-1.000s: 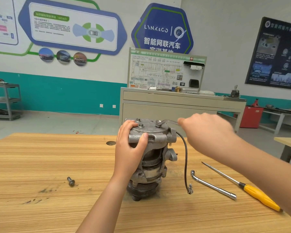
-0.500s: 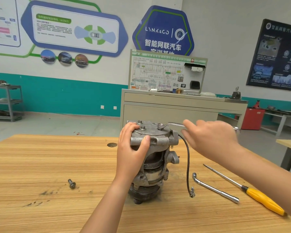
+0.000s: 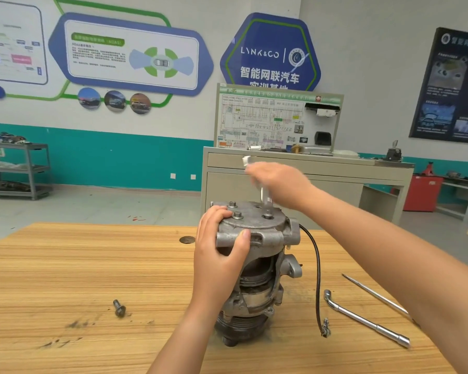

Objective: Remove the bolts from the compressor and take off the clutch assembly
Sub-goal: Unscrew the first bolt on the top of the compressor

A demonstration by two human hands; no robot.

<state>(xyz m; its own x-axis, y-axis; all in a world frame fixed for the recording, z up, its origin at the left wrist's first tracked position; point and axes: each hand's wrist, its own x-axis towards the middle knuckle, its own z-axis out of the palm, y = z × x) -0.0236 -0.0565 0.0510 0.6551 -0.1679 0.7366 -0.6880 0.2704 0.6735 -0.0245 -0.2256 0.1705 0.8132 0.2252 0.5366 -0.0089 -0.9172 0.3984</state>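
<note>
A grey metal compressor (image 3: 265, 238) stands upright on the wooden table (image 3: 79, 279), its dark clutch pulley (image 3: 238, 326) at the bottom. My left hand (image 3: 219, 255) grips the side of its top cover, thumb across the front. Two bolts (image 3: 237, 215) stick up from the cover near my fingers. My right hand (image 3: 278, 184), blurred by motion, holds a silver wrench (image 3: 264, 195) lifted steeply above a bolt hole at the cover's right. A black wire (image 3: 318, 279) hangs from the compressor's right side. One loose bolt (image 3: 119, 308) lies on the table to the left.
An L-shaped socket wrench (image 3: 362, 318) and a long screwdriver shaft (image 3: 373, 295) lie on the table to the right. A round hole (image 3: 187, 240) sits in the tabletop behind the compressor. Behind the table stands a grey cabinet (image 3: 308, 179) with a diagram board.
My right hand swung the wrench from lying flat across the cover's right bolt up and leftward, raising it above the cover. My left hand kept its grip.
</note>
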